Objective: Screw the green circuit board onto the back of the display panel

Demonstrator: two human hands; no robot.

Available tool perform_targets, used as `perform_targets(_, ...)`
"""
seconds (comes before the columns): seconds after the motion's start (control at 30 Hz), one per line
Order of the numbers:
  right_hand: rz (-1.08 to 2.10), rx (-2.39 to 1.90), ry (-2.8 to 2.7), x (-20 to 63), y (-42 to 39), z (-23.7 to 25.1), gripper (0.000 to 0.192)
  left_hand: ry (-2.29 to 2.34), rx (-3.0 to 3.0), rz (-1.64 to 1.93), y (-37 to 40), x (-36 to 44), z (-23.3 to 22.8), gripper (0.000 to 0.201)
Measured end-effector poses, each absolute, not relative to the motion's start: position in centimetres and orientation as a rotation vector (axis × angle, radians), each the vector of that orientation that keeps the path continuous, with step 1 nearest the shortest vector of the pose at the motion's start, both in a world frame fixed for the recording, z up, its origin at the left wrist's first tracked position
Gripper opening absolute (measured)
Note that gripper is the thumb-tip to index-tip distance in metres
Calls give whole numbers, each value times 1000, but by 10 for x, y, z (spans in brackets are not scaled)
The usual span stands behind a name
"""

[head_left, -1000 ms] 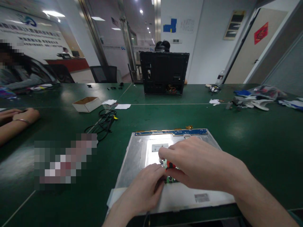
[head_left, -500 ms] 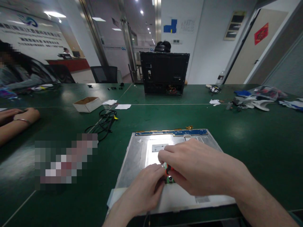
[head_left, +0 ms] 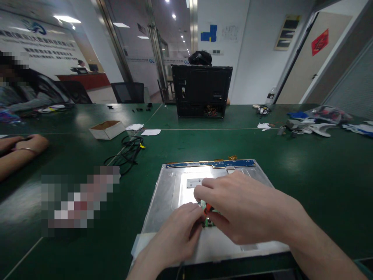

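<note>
A flat silvery display panel lies back side up on the table in front of me, with a blue circuit strip along its far edge. On its middle sits a small green circuit board, mostly covered by my hands. My right hand is closed from above around a red-and-black screwdriver; only a bit of its handle shows, and its tip is hidden. From the left, my left hand has its fingers bent together at the board's left edge, close beside the screwdriver.
A black monitor housing stands across the green table, a person behind it. Black cables and an open box lie left. Another person's hands rest at far left. Plastic bags and parts lie right.
The red-and-black handle appears slightly turned between my right fingers. Both my hands stay in nearly the same place, and the panel has not moved.
</note>
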State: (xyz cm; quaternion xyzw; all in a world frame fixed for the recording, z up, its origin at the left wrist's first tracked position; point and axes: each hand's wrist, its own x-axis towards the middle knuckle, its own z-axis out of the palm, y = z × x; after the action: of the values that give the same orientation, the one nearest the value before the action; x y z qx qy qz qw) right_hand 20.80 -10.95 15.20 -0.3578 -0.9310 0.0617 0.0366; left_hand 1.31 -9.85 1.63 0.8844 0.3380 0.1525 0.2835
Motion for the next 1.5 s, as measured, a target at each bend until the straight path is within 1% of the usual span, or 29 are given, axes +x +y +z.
perform_targets(0.17, 203, -1067, -2877, 208, -110, 152, 12, 902, 2358, 421, -99, 12, 15, 17)
perform_targets(0.57, 165, -1139, -2849, 206, -109, 155, 3, 901, 2362, 395, -99, 13, 19, 17)
perform_targets(0.8, 197, -1137, -2847, 207, -109, 153, 6, 921, 2376, 391, -99, 13, 19, 14)
perform_targets(1.0, 192, -1114, -2877, 208, -111, 154, 12, 895, 2365, 410, -98, 13, 15, 16)
perform_targets(1.2, 178, -1134, -2902, 208, -110, 155, 10, 907, 2366, 400, -98, 13, 17, 15)
perform_targets(1.37, 169, -1149, -2869, 206, -108, 154, 5, 905, 2364, 387, -99, 13, 20, 13)
perform_targets(1.5, 170, -1181, -2848, 206, -108, 154, 6, 912, 2367, 385, -99, 13, 20, 13)
